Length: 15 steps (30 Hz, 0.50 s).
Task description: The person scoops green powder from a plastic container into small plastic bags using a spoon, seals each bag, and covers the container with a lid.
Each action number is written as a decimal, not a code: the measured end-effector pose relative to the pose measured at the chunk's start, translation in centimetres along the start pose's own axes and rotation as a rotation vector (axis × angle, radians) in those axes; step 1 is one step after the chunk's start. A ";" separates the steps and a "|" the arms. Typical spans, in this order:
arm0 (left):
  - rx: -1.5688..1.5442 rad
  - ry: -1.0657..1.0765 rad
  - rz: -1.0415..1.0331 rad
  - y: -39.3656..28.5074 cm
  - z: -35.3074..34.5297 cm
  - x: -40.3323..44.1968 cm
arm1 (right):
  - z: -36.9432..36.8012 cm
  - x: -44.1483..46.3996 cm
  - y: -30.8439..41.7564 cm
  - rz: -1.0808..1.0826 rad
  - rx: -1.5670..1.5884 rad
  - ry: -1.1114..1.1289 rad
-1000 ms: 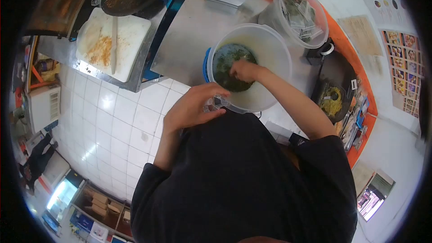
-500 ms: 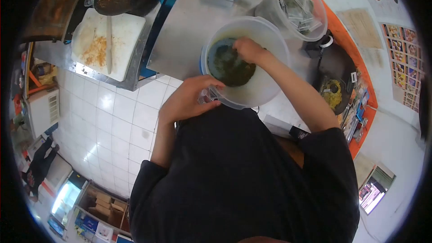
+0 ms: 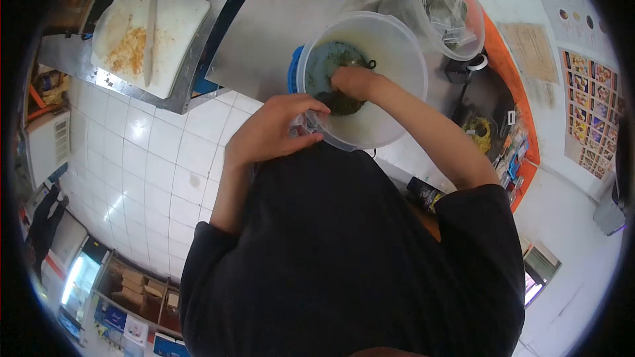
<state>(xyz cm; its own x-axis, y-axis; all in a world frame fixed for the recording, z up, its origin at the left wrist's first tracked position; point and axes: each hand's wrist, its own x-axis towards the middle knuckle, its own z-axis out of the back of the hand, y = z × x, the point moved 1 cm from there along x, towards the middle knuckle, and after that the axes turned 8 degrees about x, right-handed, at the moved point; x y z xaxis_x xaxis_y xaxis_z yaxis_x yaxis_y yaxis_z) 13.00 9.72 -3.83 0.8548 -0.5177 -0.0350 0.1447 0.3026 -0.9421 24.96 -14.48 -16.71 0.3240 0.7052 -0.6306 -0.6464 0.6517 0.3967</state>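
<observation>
Translucent round plastic tub (image 3: 400,53): high walls likely contain dark-green flakes (image 3: 340,106)
Left hand (image 3: 261,132): clamped on clear plastic (image 3: 302,122), near rim
Right hand (image 3: 354,84): inside; finger closure unclear

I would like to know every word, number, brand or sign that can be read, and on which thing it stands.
No text is readable.
Black container: pale and yellow print, too small.
Picture poster: any wording too small.
Brown wall sheet: faint, blurred, nothing legible.
White tag by the dark pan: too small.
Clear packets: nothing legible.
</observation>
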 end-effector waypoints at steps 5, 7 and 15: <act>0.022 -0.042 -0.008 -0.4 -0.2 -0.2 | -0.6 -2.7 -0.8 -0.037 -0.028 0.272; 0.031 -0.038 -0.014 -0.7 0.1 -0.2 | 0.4 -3.4 -0.7 -0.034 0.042 0.302; 0.000 -0.052 -0.018 -1.7 0.4 -0.4 | 2.8 -6.8 -0.9 0.121 0.534 0.046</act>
<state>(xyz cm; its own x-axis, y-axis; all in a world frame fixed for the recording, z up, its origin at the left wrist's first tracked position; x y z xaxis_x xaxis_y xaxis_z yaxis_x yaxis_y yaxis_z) 12.63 9.69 -2.09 0.8770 -0.4806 -0.0006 0.1602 0.2935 -0.9424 25.30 -19.07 -10.95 0.2309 0.7788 -0.5833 -0.2326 0.6263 0.7441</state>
